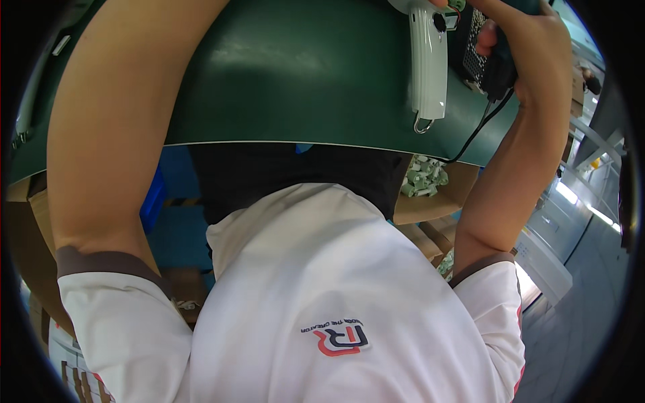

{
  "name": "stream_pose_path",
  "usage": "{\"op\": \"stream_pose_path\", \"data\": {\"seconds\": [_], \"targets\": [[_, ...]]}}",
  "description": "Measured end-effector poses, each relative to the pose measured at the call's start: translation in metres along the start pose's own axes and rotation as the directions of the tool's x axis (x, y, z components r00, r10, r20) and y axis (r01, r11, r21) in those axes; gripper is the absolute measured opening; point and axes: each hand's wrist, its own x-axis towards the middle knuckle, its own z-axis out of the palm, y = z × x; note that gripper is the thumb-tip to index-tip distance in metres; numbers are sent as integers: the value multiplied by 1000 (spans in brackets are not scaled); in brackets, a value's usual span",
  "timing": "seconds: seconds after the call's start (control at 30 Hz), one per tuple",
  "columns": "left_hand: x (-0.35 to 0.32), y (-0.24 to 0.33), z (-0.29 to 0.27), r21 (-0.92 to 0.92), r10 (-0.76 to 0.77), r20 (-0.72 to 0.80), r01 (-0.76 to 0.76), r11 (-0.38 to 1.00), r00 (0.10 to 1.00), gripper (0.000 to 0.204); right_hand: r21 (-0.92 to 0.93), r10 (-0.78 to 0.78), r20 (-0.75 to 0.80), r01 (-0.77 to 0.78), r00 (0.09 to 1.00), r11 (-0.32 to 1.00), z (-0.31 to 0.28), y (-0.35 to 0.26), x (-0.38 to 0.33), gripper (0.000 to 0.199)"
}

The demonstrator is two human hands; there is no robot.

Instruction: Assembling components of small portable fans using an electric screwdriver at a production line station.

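A white handheld device (428, 64) lies on the green tabletop (289, 80), with a dark round button on its side and a metal loop at its near end. Its far end is cut off by the top edge. Beside that end is a small green part (457, 4) with red and dark wires. My right hand (537, 30) is closed around a black corded tool (500, 70), whose exact kind I cannot make out. My left arm (127, 101) reaches out past the top edge. Only a fingertip (440, 3), perhaps of my left hand, shows by the white device.
A perforated metal box (474, 57) stands between the device and my right hand. The tool's black cord (470, 138) hangs over the table's near edge. Below are a cardboard box (437, 208) of pale green wrapped pieces and a blue bin (153, 199). White shelving stands at right.
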Motion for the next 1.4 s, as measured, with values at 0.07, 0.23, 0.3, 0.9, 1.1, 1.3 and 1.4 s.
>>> {"op": "stream_pose_path", "data": {"seconds": [0.07,0.23,0.3,0.9,1.1,1.3,1.4], "targets": [[0,0,-1,23,5,6,-5,1000,1000,79,-20,-36,23,36,999,999,2,-3,-3,36],[4,-3,1,101,6,-17,-4,995,1000,77,-74,-38,46,41,998,996,1,-2,-3,44],[4,-5,1,100,-3,6,3,995,1000,75,-106,-52,55,57,997,993,0,-5,-2,44],[4,11,3,-157,-57,66,67,985,996,61,-228,30,91,-8,995,974,-7,-13,-6,42],[3,1,-4,-189,-33,64,44,981,997,65,-203,45,65,-31,997,979,1,-18,-3,42],[16,3,0,-300,31,99,0,954,995,67,-173,183,56,-171,982,970,-15,-15,5,42],[3,-1,-13,-209,4,139,25,978,990,67,29,-102,155,99,983,995,-11,21,7,43]]}}
